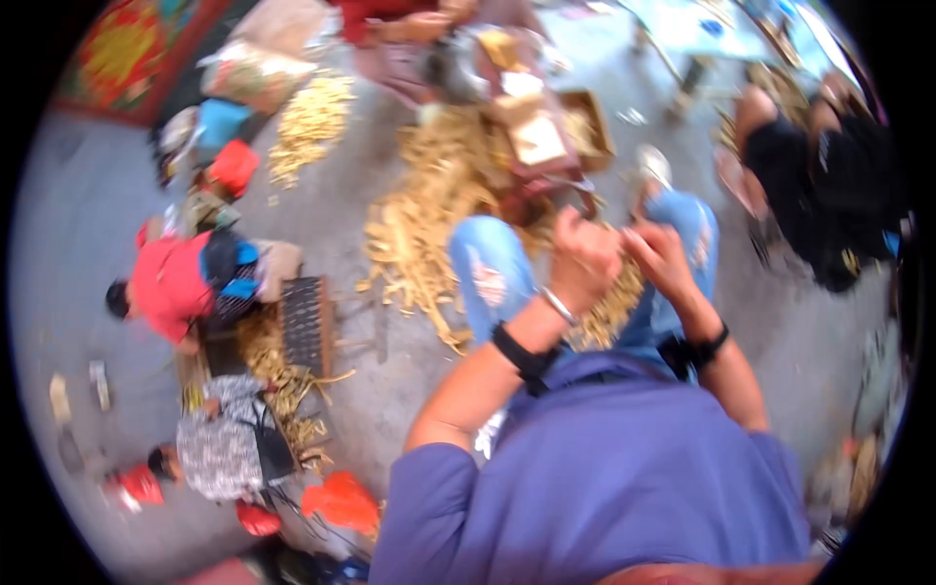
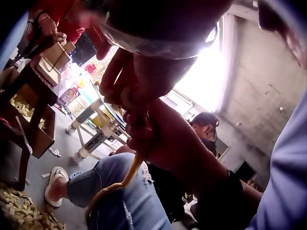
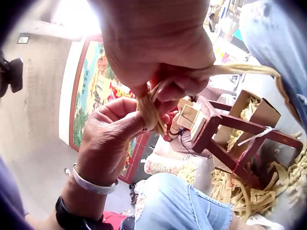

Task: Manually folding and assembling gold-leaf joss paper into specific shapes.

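Both hands meet above the knees and work one long, soft, pale yellow strip (image 3: 151, 114). My left hand (image 3: 108, 136), with a silver bangle at the wrist, pinches the looped end of the strip between thumb and finger. From above, my right hand (image 3: 158, 45) grips the same strip, its fingers curled close to the loop. A long tail of the strip (image 2: 133, 168) hangs from the right hand over the jeans. In the head view the left hand (image 1: 588, 249) and the right hand (image 1: 661, 258) are blurred, nearly fingertip to fingertip.
Long yellow strips (image 1: 419, 229) lie heaped on the floor ahead, near a dark red wooden stool (image 3: 230, 139) and a cardboard box (image 3: 264, 115). Short yellow pieces (image 1: 609, 312) are piled between the legs. Other people sit around, including one in a red shirt (image 1: 171, 283) at left.
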Demonstrator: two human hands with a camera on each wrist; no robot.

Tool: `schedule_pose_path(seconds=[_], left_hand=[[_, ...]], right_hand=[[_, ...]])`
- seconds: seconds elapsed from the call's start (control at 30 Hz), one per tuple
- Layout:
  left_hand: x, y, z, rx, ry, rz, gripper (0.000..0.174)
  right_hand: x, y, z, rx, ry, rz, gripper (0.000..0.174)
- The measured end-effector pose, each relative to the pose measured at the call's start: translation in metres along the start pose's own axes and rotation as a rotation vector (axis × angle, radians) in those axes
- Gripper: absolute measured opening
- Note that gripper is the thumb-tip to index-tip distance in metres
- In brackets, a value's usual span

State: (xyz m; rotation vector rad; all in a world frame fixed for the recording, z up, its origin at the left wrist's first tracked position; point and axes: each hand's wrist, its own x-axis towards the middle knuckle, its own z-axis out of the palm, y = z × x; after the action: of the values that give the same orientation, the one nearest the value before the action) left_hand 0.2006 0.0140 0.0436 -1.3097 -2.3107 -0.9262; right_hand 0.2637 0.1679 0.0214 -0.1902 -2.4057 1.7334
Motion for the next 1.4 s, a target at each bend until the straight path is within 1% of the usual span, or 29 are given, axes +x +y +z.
schedule_pose_path(seconds=[0.03, 0.07, 0.1, 0.13, 0.2, 0.23, 0.27, 0.33, 0.37, 0.4, 0.47, 0.57, 0.67, 0.7, 0.8, 0.83, 0.87, 0.9, 0.93, 1.0, 1.07, 1.1, 1.13, 1.17, 1.2, 1.23, 1.33, 1.37, 1.4], left_hand=[[-0.002, -0.001, 0.002, -0.001, 0.049, -0.032, 0.005], [-0.009, -0.004, 0.008, -0.018, 0.026, -0.102, 0.009], [-0.012, -0.003, 0.006, -0.013, -0.115, -0.189, 0.014], [-0.012, 0.002, 0.0, 0.031, -0.123, -0.226, 0.016], [-0.021, 0.001, 0.004, 0.015, -0.132, -0.291, 0.015], [-0.024, 0.003, 0.003, 0.013, -0.115, -0.28, 0.014], [-0.029, 0.007, 0.003, 0.006, -0.099, -0.264, 0.014], [-0.031, 0.012, -0.002, -0.011, -0.036, -0.283, 0.011], [-0.033, 0.011, 0.0, -0.038, -0.033, -0.32, 0.011], [-0.034, 0.01, 0.002, -0.069, -0.03, -0.354, 0.011], [-0.033, 0.009, -0.005, -0.144, 0.019, -0.388, 0.015], [-0.035, 0.011, -0.01, -0.282, 0.002, -0.489, 0.019], [-0.04, 0.01, -0.002, -0.355, 0.03, -0.567, 0.015], [-0.037, 0.009, -0.002, -0.391, 0.002, -0.596, 0.01], [-0.038, 0.001, 0.01, -0.461, 0.167, -0.422, 0.011], [-0.036, 0.003, 0.003, -0.491, 0.137, -0.386, 0.021], [-0.038, 0.011, -0.005, -0.583, 0.015, -0.472, 0.026], [-0.037, 0.015, -0.013, -0.666, -0.05, -0.477, 0.033], [-0.038, 0.014, -0.016, -0.724, -0.03, -0.473, 0.037], [-0.04, 0.009, -0.013, -0.703, -0.019, -0.528, 0.037], [-0.04, 0.003, -0.011, -0.542, 0.01, -0.475, 0.031], [-0.041, 0.002, -0.014, -0.525, -0.124, -0.552, 0.024], [-0.036, 0.009, -0.02, -0.46, -0.099, -0.564, 0.018], [-0.035, 0.011, -0.022, -0.36, -0.121, -0.598, 0.015], [-0.035, 0.013, -0.02, -0.366, -0.021, -0.571, 0.014], [-0.032, 0.016, -0.027, -0.312, -0.032, -0.557, 0.015], [-0.02, 0.021, -0.031, -0.452, 0.002, -0.53, 0.021], [-0.018, 0.023, -0.037, -0.537, -0.061, -0.586, 0.028], [-0.018, 0.017, -0.039, -0.484, -0.12, -0.581, 0.028]], right_hand=[[-0.002, 0.001, -0.004, -0.063, -0.092, -0.054, 0.027], [-0.007, -0.006, -0.002, -0.029, -0.083, -0.037, 0.024], [-0.009, -0.014, -0.002, -0.006, -0.106, 0.084, 0.021], [-0.012, -0.003, -0.002, -0.009, -0.103, 0.163, 0.019], [-0.015, 0.006, 0.003, -0.044, -0.054, 0.074, 0.01], [-0.016, -0.003, 0.005, -0.138, -0.057, -0.004, 0.007], [-0.019, -0.008, 0.003, -0.234, -0.049, -0.081, 0.007], [-0.02, -0.024, 0.007, -0.27, 0.011, -0.204, 0.009], [-0.021, -0.018, 0.006, -0.299, -0.005, -0.194, 0.01], [-0.022, -0.021, 0.009, -0.182, 0.005, -0.112, 0.006], [-0.025, -0.004, 0.011, 0.189, -0.046, 0.172, 0.003], [-0.028, -0.003, 0.017, 0.515, -0.12, 0.226, 0.004], [-0.024, -0.01, 0.018, 0.47, -0.128, 0.115, 0.004], [-0.023, -0.01, 0.016, 0.439, -0.147, 0.075, 0.007], [-0.022, -0.012, 0.018, 0.358, -0.073, 0.147, 0.011], [-0.019, -0.004, 0.014, 0.419, -0.084, 0.173, 0.014], [-0.019, 0.003, 0.014, 0.391, -0.089, 0.135, 0.015], [-0.021, -0.003, 0.01, 0.388, -0.12, 0.142, 0.017], [-0.023, -0.012, 0.01, 0.386, -0.139, 0.148, 0.018], [-0.025, -0.016, 0.008, 0.383, -0.213, 0.071, 0.019], [-0.027, -0.013, 0.012, 0.41, -0.239, 0.106, 0.022], [-0.028, -0.002, 0.016, 0.294, -0.226, 0.04, 0.023], [-0.026, 0.005, 0.016, 0.167, -0.224, -0.021, 0.025], [-0.023, -0.002, 0.011, 0.008, -0.168, -0.195, 0.028], [-0.023, -0.01, 0.009, -0.155, -0.128, -0.358, 0.032], [-0.028, -0.017, 0.009, -0.1, -0.147, -0.246, 0.032], [-0.023, -0.028, 0.002, 0.158, -0.242, 0.001, 0.033], [-0.023, -0.026, 0.0, 0.292, -0.292, 0.07, 0.035], [-0.026, -0.028, -0.001, 0.435, -0.346, 0.152, 0.036]])
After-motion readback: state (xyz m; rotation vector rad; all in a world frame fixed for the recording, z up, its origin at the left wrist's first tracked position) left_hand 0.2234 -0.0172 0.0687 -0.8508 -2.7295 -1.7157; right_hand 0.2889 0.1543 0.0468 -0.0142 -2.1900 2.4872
